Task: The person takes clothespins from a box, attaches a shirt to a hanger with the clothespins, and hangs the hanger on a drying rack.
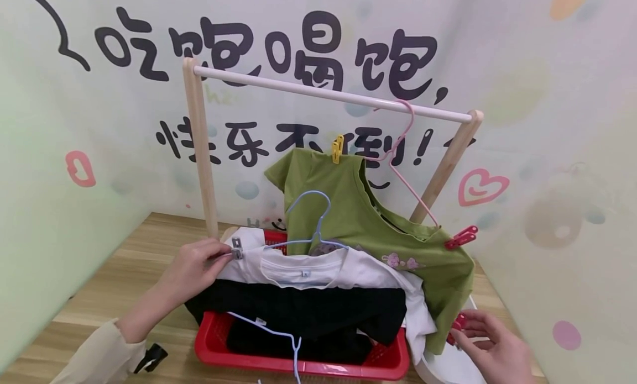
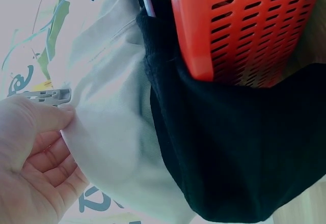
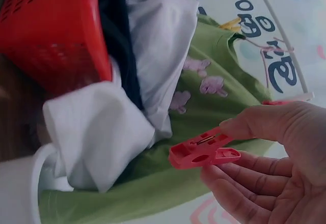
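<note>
My left hand pinches the shoulder of a white T-shirt, thumb in front of the cloth. A grey clothespin sits right above that thumb. From the shirt's neck rises the hook of a blue hanger. At the lower right, my right hand pinches a red clothespin between thumb and fingers, in front of a green T-shirt. That shirt hangs slanted on a pink hanger, with a yellow clothespin and another red clothespin at its shoulders.
A wooden rack with a white rod stands behind. Below the white shirt, a red basket holds a black garment with a second blue hanger. A white container stands at right, a small black object at left.
</note>
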A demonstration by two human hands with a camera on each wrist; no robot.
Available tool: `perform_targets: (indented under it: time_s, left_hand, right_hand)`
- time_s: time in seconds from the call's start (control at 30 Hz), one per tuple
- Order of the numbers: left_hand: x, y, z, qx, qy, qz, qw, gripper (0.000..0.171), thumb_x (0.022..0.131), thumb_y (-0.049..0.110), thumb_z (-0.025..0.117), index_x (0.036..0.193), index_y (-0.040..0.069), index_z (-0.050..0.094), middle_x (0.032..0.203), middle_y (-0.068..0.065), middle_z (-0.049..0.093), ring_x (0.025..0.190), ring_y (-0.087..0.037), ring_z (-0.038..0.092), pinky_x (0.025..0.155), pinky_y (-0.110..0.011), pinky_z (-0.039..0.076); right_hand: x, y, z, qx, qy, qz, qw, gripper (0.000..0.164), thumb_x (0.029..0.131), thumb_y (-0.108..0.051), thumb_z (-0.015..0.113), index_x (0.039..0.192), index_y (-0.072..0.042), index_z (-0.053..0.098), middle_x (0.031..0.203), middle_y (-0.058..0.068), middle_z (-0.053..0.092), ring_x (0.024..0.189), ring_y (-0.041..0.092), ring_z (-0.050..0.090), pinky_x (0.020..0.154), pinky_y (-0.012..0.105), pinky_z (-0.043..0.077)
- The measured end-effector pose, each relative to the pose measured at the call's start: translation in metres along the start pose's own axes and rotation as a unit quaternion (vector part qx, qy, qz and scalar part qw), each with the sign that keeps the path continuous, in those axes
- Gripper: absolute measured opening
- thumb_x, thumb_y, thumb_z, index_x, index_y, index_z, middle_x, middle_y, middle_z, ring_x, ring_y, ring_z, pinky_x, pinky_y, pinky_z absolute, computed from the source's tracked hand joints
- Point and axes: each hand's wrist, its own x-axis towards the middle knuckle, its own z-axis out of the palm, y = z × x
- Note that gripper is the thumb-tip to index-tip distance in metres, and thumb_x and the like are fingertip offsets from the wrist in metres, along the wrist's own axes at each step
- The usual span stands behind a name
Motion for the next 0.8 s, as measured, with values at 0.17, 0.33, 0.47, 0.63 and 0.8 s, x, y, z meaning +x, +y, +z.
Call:
perform_targets:
  time_s: [0.17, 0.33, 0.47, 0.63, 0.8]
  left_hand:
    - [0.000, 0.000, 0.000, 0.000, 0.002, 0.002, 1.0000, 0.025, 0.059, -0.012, 0.079, 0.076, 0.003, 0.069, 0.073, -0.001, 0.064, 0.063, -0.011, 0.059, 0.058, -0.019, 0.052]
    - [0.000, 0.000, -0.001, -0.001, -0.001, 0.000, 1.0000, 0.026, 0.059, -0.012, 0.080, 0.077, 0.003, 0.069, 0.074, -0.001, 0.064, 0.063, -0.011, 0.059, 0.058, -0.018, 0.051]
    - [0.000, 0.000, -0.001, 0.001, -0.006, -0.007, 1.0000, 0.026, 0.060, -0.012, 0.080, 0.078, 0.003, 0.069, 0.074, -0.001, 0.065, 0.063, -0.011, 0.059, 0.058, -0.019, 0.052]
    - [0.000, 0.001, -0.001, 0.003, -0.008, -0.007, 0.9999, 0.026, 0.060, -0.012, 0.080, 0.078, 0.003, 0.069, 0.074, 0.000, 0.065, 0.063, -0.010, 0.059, 0.058, -0.019, 0.052]
    - [0.000, 0.000, 0.000, 0.001, -0.006, -0.004, 1.0000, 0.026, 0.060, -0.012, 0.080, 0.077, 0.003, 0.069, 0.074, 0.000, 0.064, 0.063, -0.009, 0.058, 0.057, -0.018, 0.051]
  right_hand:
    - [0.001, -0.018, 0.004, 0.014, -0.004, -0.015, 1.000, 0.033, 0.069, 0.003, 0.078, 0.096, -0.002, 0.060, 0.076, 0.002, 0.068, 0.065, -0.004, 0.060, 0.055, 0.012, 0.049]
    - [0.005, -0.032, 0.009, 0.017, -0.013, 0.002, 1.000, 0.033, 0.071, -0.005, 0.081, 0.096, -0.004, 0.060, 0.081, 0.005, 0.069, 0.068, -0.003, 0.060, 0.057, 0.015, 0.050]
    - [0.009, -0.038, 0.014, 0.015, -0.005, -0.024, 1.000, 0.033, 0.070, -0.003, 0.081, 0.096, -0.006, 0.060, 0.084, 0.004, 0.070, 0.071, -0.003, 0.060, 0.058, 0.014, 0.050]
    - [0.012, -0.041, 0.020, 0.020, 0.010, -0.068, 0.997, 0.036, 0.067, 0.003, 0.080, 0.096, -0.006, 0.061, 0.082, 0.003, 0.070, 0.071, -0.003, 0.061, 0.058, 0.011, 0.049]
    - [0.017, -0.046, 0.026, 0.043, 0.016, -0.083, 0.996, 0.038, 0.066, 0.006, 0.080, 0.096, -0.006, 0.061, 0.080, 0.004, 0.070, 0.070, -0.003, 0.061, 0.059, 0.012, 0.049]
